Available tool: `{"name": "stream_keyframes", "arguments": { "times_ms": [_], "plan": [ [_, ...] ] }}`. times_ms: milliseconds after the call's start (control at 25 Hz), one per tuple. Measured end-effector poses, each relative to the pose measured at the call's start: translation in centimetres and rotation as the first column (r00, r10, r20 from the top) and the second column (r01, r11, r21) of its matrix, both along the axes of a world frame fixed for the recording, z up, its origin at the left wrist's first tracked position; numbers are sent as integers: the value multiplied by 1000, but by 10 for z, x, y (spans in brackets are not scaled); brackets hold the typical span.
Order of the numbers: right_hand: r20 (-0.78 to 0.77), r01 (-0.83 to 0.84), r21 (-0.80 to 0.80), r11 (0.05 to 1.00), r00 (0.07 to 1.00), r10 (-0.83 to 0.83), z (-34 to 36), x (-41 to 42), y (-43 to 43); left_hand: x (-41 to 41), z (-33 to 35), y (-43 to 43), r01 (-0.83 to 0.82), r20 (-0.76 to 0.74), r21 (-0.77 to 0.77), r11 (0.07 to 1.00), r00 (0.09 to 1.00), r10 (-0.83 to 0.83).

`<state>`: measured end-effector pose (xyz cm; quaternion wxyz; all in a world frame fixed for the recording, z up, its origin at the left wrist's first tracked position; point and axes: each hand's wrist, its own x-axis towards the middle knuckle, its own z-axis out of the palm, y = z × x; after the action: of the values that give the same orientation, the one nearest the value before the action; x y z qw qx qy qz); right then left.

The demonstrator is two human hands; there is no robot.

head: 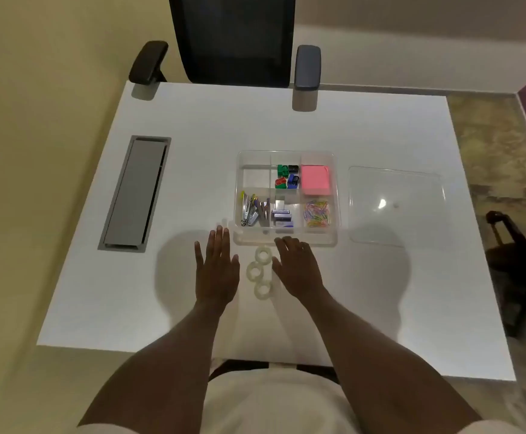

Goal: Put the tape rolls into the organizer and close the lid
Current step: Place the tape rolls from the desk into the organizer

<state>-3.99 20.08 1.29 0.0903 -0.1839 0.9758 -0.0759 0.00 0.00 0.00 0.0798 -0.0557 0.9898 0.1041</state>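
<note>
White bench point(193, 145) carried the clear plastic compartmented organizer point(333, 195); its clear flat lid point(396, 208) lay off to the right, leaving compartments accessible. Left hand point(216, 270) and right hand point(296, 270) were flat, released, flanking three clear tape rolls point(255, 271) just before the organizer, presumably staged for pickup.

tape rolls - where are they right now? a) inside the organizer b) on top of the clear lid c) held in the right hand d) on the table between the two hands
d: the three tape rolls lie on the white table between the left hand and the right hand, in front of the organizer; the clear lid sits apart to the right with no rolls on it.
</note>
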Motion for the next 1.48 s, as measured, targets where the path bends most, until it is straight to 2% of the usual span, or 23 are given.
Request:
{"name": "stream_keyframes", "arguments": {
  "times_ms": [80,240,440,680,840,1000,1240,1480],
  "plan": [
    [111,-36,13,999,993,34,-7,-5,-10,2,-7,-9,-27,63,8,1000,998,26],
    [220,-43,21,999,975,37,-24,-10,-24,9,-30,-21,-26,160,31,999,987,20],
    [256,-77,59,995,965,59,-36,-19,-40,1,-43,-30,-54,241,82,995,970,33],
    [195,-41,23,999,980,36,-41,-27,-45,-20,-49,-36,-61,269,135,989,963,22],
    [-24,-115,-62,991,993,114,-35,-33,-43,-32,-50,-33,-69,308,156,985,951,18],
    [-116,-100,-125,987,990,85,-24,-83,-50,-33,-56,-31,-76,300,170,983,954,22],
    [-33,54,-97,994,998,-58,-12,-186,-75,-30,-70,-29,-80,280,143,986,959,37],
    [100,89,5,996,991,-89,-28,-250,-107,-24,-87,-30,-73,225,108,991,973,47]
  ]
}}
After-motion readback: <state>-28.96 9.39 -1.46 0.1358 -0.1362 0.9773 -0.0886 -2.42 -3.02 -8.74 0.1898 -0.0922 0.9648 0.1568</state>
